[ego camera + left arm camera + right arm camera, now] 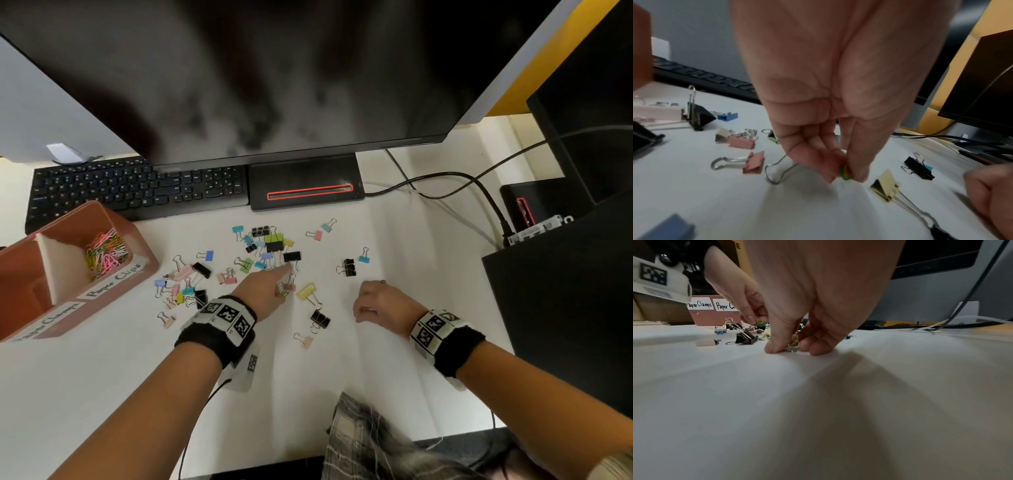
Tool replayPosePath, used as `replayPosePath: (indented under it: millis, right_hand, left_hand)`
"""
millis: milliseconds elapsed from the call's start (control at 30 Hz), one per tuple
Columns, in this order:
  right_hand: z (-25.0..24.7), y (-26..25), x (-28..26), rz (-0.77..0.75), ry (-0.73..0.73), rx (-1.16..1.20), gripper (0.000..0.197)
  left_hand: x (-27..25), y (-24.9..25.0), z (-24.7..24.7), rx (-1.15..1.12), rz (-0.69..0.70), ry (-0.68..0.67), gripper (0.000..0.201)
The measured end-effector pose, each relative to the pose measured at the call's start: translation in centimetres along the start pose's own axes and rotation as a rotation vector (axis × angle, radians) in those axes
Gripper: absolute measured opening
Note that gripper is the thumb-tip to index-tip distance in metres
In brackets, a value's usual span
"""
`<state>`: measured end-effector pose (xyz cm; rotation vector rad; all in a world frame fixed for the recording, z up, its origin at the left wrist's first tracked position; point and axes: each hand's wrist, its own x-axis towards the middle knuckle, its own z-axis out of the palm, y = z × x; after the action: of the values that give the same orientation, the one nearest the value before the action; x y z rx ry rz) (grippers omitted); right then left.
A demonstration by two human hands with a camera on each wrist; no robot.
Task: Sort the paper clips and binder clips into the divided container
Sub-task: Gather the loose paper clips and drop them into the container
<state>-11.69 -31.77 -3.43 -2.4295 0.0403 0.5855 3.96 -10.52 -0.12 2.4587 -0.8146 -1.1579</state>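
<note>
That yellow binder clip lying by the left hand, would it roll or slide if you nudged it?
The yellow binder clip probably won't roll: it rests on a flat face of its wedge body. It would likely slide easily on the smooth white desk. Its long wire handles, lying flat, should swing it round.

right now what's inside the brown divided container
The brown divided container holds a heap of coloured wire paper clips in the section labelled Paper Clips. The neighbouring section shows only bare floor; its near corner is hidden by the wall.

Black wristbands w/ white marker-tag blocks, both wrists; plaid shirt; ring, right hand.
</note>
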Motion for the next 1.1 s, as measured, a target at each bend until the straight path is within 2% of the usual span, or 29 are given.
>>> replayPosePath:
  millis: [67, 133, 200, 267, 333, 467, 533, 600, 700, 767, 867, 967, 1100]
  right_hand:
    - [0.2, -0.1, 0.0, -0.018, 0.012, 0.000, 0.012]
    - [0.5, 0.1, -0.1, -0.035, 0.014, -0.022, 0.012]
    - [0.7, 0.2, -0.3, -0.021, 0.025, -0.030, 0.012]
    - [0.9, 0.1, -0.5, 0.014, 0.037, -0.033, 0.015]
    - [1.1, -0.4, -0.6, 0.041, 0.017, -0.058, 0.021]
    - [0.4, -2.2, -0.3, 0.050, -0.042, -0.088, 0.020]
    - [-0.7, -3.7, 0.8, 0.061, 0.038, -0.013, 0.018]
    - [-2.0, -5.7, 2.9, 0.028, 0.202, 0.084, 0.018]
    - [-3.7, -9.6, 7.6, -0.039, 0.327, 0.099, 0.027]
    - [-4.4, -11.7, 11.1, -0.008, 0.289, 0.063, 0.036]
    - [-4.5, -12.6, 15.5, 0.100, 0.133, -0.076, 0.051]
    - [-4.2, -11.9, 16.3, 0.175, 0.064, -0.161, 0.050]
    - [-3.4, -9.8, 13.6, 0.238, 0.162, -0.177, 0.042]
  left_hand:
    - [-0.8, -0.1, 0.2, -0.032, 0.046, -0.005, 0.044]
    - [-2.0, -0.8, 0.3, -0.064, 0.078, 0.054, 0.029]
    - [-3.4, -2.2, 0.2, -0.056, 0.066, 0.131, 0.013]
    - [-4.6, -4.2, -0.1, -0.049, 0.021, 0.204, 0.005]
    - [-5.8, -6.5, -0.7, -0.060, -0.020, 0.275, 0.007]
    - [-7.9, -10.4, -2.0, -0.077, -0.123, 0.428, 0.006]
    - [-8.9, -12.1, -2.5, -0.076, -0.176, 0.477, 0.010]
    - [-9.5, -13.2, -2.8, -0.080, -0.185, 0.498, 0.018]
    - [-9.0, -13.2, -3.1, -0.112, -0.139, 0.437, 0.044]
    - [-7.7, -12.1, -3.4, -0.124, -0.081, 0.361, 0.055]
    - [-5.0, -9.6, -4.0, -0.161, -0.011, 0.290, 0.066]
    - [-2.6, -7.6, -4.1, -0.120, 0.022, 0.227, 0.064]
    - [-1.3, -7.2, -3.5, -0.034, 0.081, 0.040, 0.053]
